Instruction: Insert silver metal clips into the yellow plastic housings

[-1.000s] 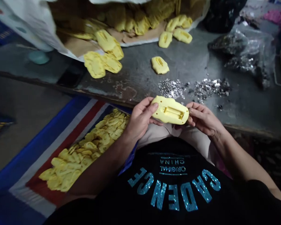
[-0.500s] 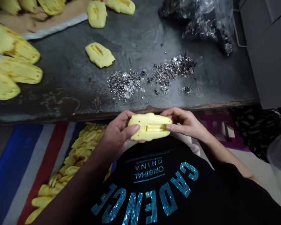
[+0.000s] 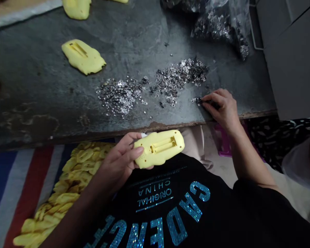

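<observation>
My left hand (image 3: pixel 116 162) holds a yellow moulded plastic piece (image 3: pixel 158 148) at its lower edge, just in front of the table edge. The piece has a rectangular recess, and its hollow side faces up. My right hand (image 3: pixel 220 108) rests at the table's near edge, with its fingertips pinched on small dark metal pieces (image 3: pixel 200 101). Two loose heaps of silver metal pieces (image 3: pixel 120 95) (image 3: pixel 179 77) lie to the left of those fingers. Another yellow piece (image 3: pixel 82 56) with ragged edges lies farther up the table.
The dark metal table (image 3: pixel 51 86) has a worn, rusty near edge. A transparent bag of metal pieces (image 3: pixel 219 24) lies at the back. Below the edge, several yellow pieces (image 3: pixel 77 168) lie on a striped cloth (image 3: pixel 23 182). A grey cabinet (image 3: pixel 291 58) stands at right.
My right hand has let go of the yellow piece and moved onto the table beside the metal heaps. My left hand now holds the piece alone. The view has turned toward the right.
</observation>
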Demonstrator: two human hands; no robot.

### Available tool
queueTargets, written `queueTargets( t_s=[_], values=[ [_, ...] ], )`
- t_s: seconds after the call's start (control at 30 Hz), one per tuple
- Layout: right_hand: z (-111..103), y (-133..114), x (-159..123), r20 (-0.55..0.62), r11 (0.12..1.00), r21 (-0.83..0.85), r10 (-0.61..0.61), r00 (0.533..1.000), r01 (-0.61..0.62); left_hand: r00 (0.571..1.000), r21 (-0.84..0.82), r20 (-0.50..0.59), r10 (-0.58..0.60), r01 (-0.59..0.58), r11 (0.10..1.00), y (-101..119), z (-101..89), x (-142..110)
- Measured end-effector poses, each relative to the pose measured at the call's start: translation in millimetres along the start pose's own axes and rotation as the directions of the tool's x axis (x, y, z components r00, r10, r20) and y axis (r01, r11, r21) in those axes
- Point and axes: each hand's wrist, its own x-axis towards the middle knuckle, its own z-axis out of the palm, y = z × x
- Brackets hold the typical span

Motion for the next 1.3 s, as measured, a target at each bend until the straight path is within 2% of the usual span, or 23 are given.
queueTargets(
  t_s=[0.23, 0.43, 0.73, 0.83, 0.93, 1.03, 1.13, 1.3],
  values=[
    [-12.1, -11.3, -18.2, 0.034, 0.998, -0.061, -0.002, 0.999, 0.004, 0.999, -0.005, -0.04, -0.006, 0.006, 1.0, 0.9, 2.0, 4.6],
    [-7.4, -17.8, -26.9, 0.014, 1.0, -0.019, 0.007, 1.0, -0.006, 0.997, 0.001, -0.041, 0.066, -0.066, 0.998, 1.8, 14.7, 2.6],
    [-0.5, -22.0, -24.1, -0.04, 0.999, -0.044, 0.002, 0.999, -0.004, 0.987, 0.048, -0.02, 0.16, -0.159, 0.986, 6.6, 32.1, -7.7],
    [-3.7, -40.3, -25.6, -0.05, 0.996, 0.069, -0.049, 0.998, 0.053, 0.985, 0.046, -0.019, 0.171, -0.17, 0.984, 3.6, 34.1, -8.6],
    [-10.9, -70.0, -30.6, -0.038, 0.962, 0.197, -0.184, 0.982, 0.188, 0.981, 0.021, 0.008, 0.193, -0.193, 0.981, -0.1, 35.6, -9.6],
    [-15.6, -97.1, -35.6, -0.012, 0.933, 0.224, -0.287, 0.958, 0.282, 0.976, 0.003, 0.042, 0.212, -0.212, 0.977, -1.8, 35.6, -11.9],
    [-14.4, -112.7, -38.3, 0.022, 0.93, 0.216, -0.31, 0.95, 0.298, 0.972, 0.008, 0.05, 0.23, -0.23, 0.973, -2.4, 34.1, -15.9],
    [-9.3, -121.2, -39.8, 0.013, 0.924, 0.22, -0.324, 0.946, 0.313, 0.967, 0.011, 0.027, 0.253, -0.254, 0.967, -5.3, 31.8, -22.2]
  ],
)
